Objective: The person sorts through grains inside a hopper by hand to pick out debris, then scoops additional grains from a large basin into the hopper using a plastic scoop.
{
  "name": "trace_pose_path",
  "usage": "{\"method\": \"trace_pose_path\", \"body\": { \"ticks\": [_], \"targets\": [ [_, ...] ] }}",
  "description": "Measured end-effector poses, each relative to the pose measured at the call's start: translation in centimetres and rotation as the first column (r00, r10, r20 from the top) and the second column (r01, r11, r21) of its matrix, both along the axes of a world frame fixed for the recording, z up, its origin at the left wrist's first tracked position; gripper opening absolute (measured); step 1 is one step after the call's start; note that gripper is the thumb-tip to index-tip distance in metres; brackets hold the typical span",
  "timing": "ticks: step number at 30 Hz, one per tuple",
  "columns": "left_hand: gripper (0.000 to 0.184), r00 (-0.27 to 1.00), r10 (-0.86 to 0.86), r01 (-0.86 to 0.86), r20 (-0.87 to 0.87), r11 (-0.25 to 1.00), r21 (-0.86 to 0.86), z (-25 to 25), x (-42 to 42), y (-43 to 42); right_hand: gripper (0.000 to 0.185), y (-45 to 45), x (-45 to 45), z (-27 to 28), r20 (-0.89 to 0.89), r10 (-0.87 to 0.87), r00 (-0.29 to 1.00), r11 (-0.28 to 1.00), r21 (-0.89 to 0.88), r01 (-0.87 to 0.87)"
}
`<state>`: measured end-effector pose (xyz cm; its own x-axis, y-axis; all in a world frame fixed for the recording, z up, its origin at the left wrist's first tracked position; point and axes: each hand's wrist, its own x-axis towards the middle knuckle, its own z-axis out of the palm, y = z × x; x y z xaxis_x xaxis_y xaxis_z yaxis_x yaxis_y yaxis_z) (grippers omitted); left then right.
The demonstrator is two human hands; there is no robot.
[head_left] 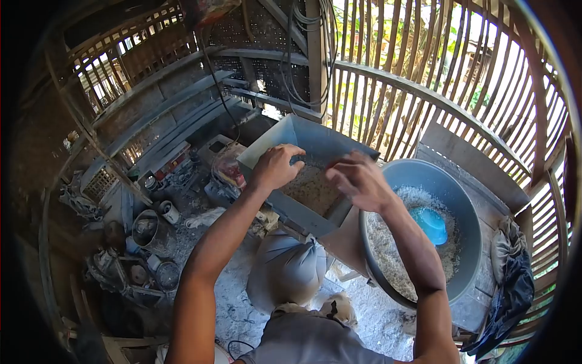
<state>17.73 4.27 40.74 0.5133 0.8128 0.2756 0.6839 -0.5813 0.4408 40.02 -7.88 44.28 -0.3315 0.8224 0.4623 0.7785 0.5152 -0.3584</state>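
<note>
While both forearms reach forward from the person's body, the left hand (280,165) is over the grey metal hopper (260,150), inward from its left corner, and the right hand (359,182) is above its right edge, on the side nearest the basin. The left hand's thumb and forefinger curve toward each other with a narrow gap between them. Motion blur covers the right hand; its fingers look bent, but I cannot tell how wide they stand or whether they hold anything. Inside the hopper, between its sloping walls, lies a layer of pale brown granular material (309,189). Just beside the hopper's right edge, a large grey basin (445,182) rests on a wooden bench (482,303), holding whitish flaky material (379,236) with a blue bowl (431,227) sitting tilted in it. Dark cloth (514,297) hangs at the bench's right edge. Below the hopper's near edge stands a tied, bulging sack (285,270) on the dusty floor (357,303). Farther left on that floor is a bucket (153,233), well apart from both hands.
</note>
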Motion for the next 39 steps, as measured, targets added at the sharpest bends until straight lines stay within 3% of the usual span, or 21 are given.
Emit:
{"method": "trace_pose_path", "body": {
  "ticks": [3,6,11,13,14,16,19,21,24,25,29,30,31,32,33,34,35,36,37,38,39],
  "targets": [
    [0.036,0.996,0.049,-0.051,-0.07,0.998,-0.025,-0.4,-0.3,-0.6,0.059,-1.4,-0.6,3.3,-0.25,0.059,0.967,0.948,0.316,0.024],
    [0.036,0.997,0.025,-0.026,-0.08,0.999,-0.022,-0.6,-0.3,-0.6,0.047,-1.3,-2.4,1.1,0.35,-0.104,0.931,0.901,-0.364,0.237],
    [0.036,0.993,-0.087,0.087,0.084,0.996,0.003,0.5,-0.3,-1.7,0.039,-0.6,-1.4,2.5,-0.322,0.005,0.947,0.971,0.229,0.073],
    [0.034,0.946,-0.189,0.171,0.263,0.981,0.087,1.7,0.3,-2.8,0.032,0.8,-1.2,-1.9,-0.036,-0.063,0.997,0.974,0.215,0.069],
    [0.031,0.984,-0.168,0.168,0.061,0.986,-0.003,2.2,0.6,-3.7,0.028,1.0,-1.1,-3.6,0.108,-0.098,0.989,0.977,0.2,0.075],
    [0.026,0.931,-0.146,0.098,-0.336,0.983,-0.158,2.9,1.0,-4.8,0.025,0.3,-0.9,-2.0,0.033,-0.081,0.996,0.98,0.183,0.074],
    [0.03,0.955,-0.149,0.128,0.255,0.987,0.096,3.6,0.3,-4.0,0.021,0.7,-0.5,0.1,-0.018,-0.039,0.999,0.981,0.188,0.042],
    [0.035,0.882,-0.184,0.102,0.433,0.973,0.205,3.6,0.4,-4.3,0.02,0.8,-0.4,-1.1,0.0,-0.023,1.0,0.98,0.198,0.023],
    [0.031,0.949,0.005,-0.07,-0.315,0.978,-0.195,3.1,0.6,-4.7,0.024,0.2,-1.5,-2.0,0.048,-0.104,0.993,0.995,0.007,0.103],
    [0.036,0.967,-0.186,0.173,0.177,0.981,0.087,1.9,0.2,-4.2,0.024,0.5,-1.5,-0.9,0.007,-0.075,0.997,0.996,0.055,0.074],
    [0.038,0.92,-0.197,0.117,0.339,0.963,0.243,4.4,-0.6,-4.6,0.023,0.8,-1.0,-0.9,-0.06,-0.038,0.998,0.96,0.274,0.053],
    [0.038,0.991,-0.084,0.078,0.101,0.995,0.066,4.3,-0.1,-5.1,0.022,1.1,-1.0,-1.2,-0.039,-0.045,0.998,0.946,0.319,0.055],
    [0.039,0.987,-0.005,-0.009,-0.158,0.996,-0.09,4.3,0.6,-5.7,0.026,0.4,-1.6,-1.9,0.162,-0.119,0.98,0.993,0.018,0.117],
    [0.04,0.91,0.034,-0.132,-0.414,0.968,-0.212,4.2,0.9,-6.2,0.025,0.0,-1.7,-2.1,0.114,-0.097,0.989,0.995,0.033,0.094],
    [0.042,0.999,-0.044,0.042,-0.014,0.991,-0.125,1.3,0.1,-4.7,0.025,0.2,-1.4,-1.8,0.07,-0.079,0.994,0.995,0.066,0.074],
    [0.042,0.995,-0.081,0.079,0.05,0.997,0.024,1.9,-0.4,-4.1,0.024,0.3,-1.3,-1.6,0.027,-0.053,0.998,0.996,0.078,0.051],
    [0.043,0.987,-0.122,0.105,0.104,0.983,0.152,2.2,-0.8,-4.0,0.021,0.5,-0.9,-1.1,0.058,-0.014,0.998,0.947,0.32,-0.005],
    [0.044,0.974,-0.171,0.123,0.149,0.95,0.287,3.0,-1.0,-3.8,0.02,0.8,-1.0,-0.4,-0.047,-0.005,0.999,0.957,0.288,0.018],
    [0.043,0.948,-0.149,0.095,0.283,0.976,0.195,4.3,-1.1,-4.4,0.019,0.7,-1.2,0.1,-0.155,-0.001,0.988,0.968,0.249,0.04],
    [0.042,0.978,-0.12,0.083,0.168,0.973,0.216,2.6,-1.1,-4.4,0.019,0.5,-1.4,0.2,-0.257,0.002,0.966,0.977,0.208,0.054],
    [0.041,0.995,-0.089,0.074,0.05,0.966,0.247,0.0,-0.8,-4.0,0.018,1.5,-0.9,-2.7,0.003,-0.021,1.0,0.969,0.244,0.02]
  ]
}}
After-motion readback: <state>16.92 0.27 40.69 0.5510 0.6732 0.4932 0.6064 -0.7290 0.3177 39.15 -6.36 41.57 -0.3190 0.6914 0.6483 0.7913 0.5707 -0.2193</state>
